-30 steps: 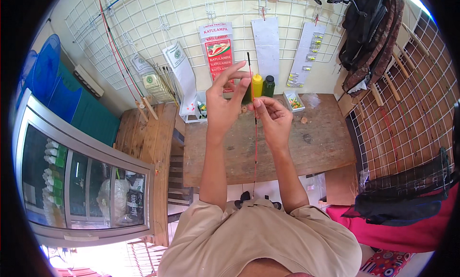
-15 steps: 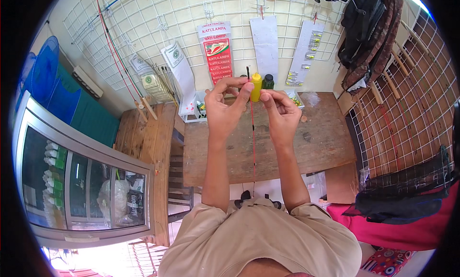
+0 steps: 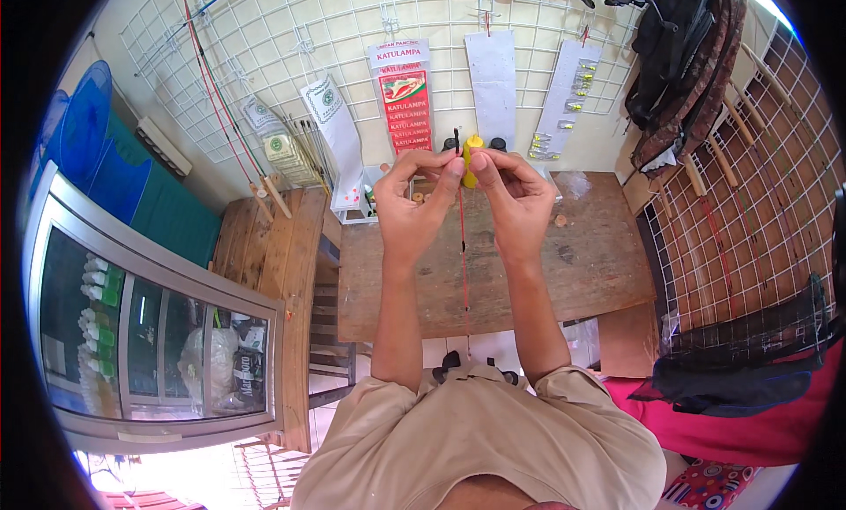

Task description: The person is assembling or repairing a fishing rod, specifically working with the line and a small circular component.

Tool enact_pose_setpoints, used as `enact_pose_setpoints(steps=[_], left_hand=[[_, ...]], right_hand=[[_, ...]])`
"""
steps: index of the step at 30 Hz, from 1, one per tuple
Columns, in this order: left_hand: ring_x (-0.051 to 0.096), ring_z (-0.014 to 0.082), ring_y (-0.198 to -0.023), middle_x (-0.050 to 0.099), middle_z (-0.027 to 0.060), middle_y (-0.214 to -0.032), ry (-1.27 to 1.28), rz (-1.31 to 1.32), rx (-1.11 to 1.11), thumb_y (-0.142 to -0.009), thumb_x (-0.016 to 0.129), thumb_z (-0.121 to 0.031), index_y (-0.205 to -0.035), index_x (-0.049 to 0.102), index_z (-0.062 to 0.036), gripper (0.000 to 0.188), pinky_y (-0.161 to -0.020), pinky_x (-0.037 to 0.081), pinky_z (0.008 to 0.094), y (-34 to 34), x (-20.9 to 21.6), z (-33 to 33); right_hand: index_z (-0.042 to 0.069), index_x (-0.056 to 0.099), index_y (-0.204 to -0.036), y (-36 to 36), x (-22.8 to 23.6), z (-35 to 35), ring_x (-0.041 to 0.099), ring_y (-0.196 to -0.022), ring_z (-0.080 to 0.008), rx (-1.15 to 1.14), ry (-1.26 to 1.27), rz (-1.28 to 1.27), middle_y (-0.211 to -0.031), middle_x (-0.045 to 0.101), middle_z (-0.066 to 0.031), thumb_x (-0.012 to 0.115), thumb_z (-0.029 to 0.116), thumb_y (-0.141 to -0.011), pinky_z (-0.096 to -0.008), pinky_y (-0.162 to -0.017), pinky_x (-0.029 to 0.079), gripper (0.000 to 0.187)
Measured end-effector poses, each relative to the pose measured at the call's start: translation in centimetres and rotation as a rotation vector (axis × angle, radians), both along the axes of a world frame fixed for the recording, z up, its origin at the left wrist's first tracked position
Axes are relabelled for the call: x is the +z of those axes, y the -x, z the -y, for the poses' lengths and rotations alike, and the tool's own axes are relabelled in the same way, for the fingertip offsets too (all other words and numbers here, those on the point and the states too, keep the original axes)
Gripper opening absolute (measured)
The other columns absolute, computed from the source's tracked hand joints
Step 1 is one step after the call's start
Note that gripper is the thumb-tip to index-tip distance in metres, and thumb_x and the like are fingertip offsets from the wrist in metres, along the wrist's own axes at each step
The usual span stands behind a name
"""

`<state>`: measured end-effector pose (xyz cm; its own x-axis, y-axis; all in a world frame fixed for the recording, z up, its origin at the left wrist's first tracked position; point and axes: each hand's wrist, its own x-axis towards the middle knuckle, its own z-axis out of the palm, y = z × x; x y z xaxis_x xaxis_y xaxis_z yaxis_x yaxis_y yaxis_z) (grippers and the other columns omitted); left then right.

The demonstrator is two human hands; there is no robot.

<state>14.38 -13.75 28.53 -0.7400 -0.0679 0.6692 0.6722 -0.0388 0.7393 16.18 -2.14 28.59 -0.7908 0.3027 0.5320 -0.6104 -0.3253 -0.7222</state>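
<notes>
My left hand [image 3: 416, 191] is closed in a pinch on a thin red fishing rod [image 3: 464, 276] with black bands. The rod runs from a black end above my fingers down toward my waist. Close beside it, my right hand [image 3: 518, 193] pinches with thumb and forefinger. Whatever is in that pinch is too small to make out. Its thumb tip is almost at the left fingertips. Behind both hands stands a yellow squeeze bottle [image 3: 473, 143], partly covered by them, with dark-capped bottles on either side.
Below my hands lies a wooden table [image 3: 397, 290]. White trays [image 3: 352, 215] of small items stand at its back edge. Hanging packets [image 3: 404, 96] and cards line the white wire grid. At left is a glass-fronted cabinet [image 3: 150, 431]; at right, rods and dark bags [image 3: 674, 69] hang.
My right hand has moved left and up, closing the gap to my left hand. The left hand still pinches the rod. The yellow bottle is now more covered.
</notes>
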Motion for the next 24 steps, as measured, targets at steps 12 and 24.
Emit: enact_pose_setpoints(steps=[12, 24], left_hand=[[0.057, 0.0074, -0.073, 0.064, 0.0052, -0.080, -0.047, 0.031, -0.030, -0.083, 0.068, -0.003, -0.091, 0.063, 0.0039, 0.012, -0.067, 0.045, 0.0217, -2.0, 2.2, 0.2], [0.051, 0.0034, -0.065, 0.061, 0.0004, -0.073, -0.040, 0.004, 0.007, -0.081, 0.068, -0.002, -0.087, 0.064, 0.0022, 0.008, -0.062, 0.041, 0.0193, -2.8, 1.5, -0.4]], right_hand=[[-0.003, 0.068, -0.098, -0.6, 0.7, 0.1, 0.059, -0.077, -0.0058, 0.004, 0.025, 0.055, -0.088, 0.068, -0.0052, 0.068, 0.005, -0.084, -0.0186, -0.069, 0.046, 0.016], [-0.004, 0.068, -0.098, -1.7, 0.8, 0.4, 0.060, -0.076, -0.0063, 0.049, 0.072, 0.060, -0.088, 0.068, -0.0055, 0.069, 0.006, -0.083, -0.0204, -0.068, 0.050, 0.017]])
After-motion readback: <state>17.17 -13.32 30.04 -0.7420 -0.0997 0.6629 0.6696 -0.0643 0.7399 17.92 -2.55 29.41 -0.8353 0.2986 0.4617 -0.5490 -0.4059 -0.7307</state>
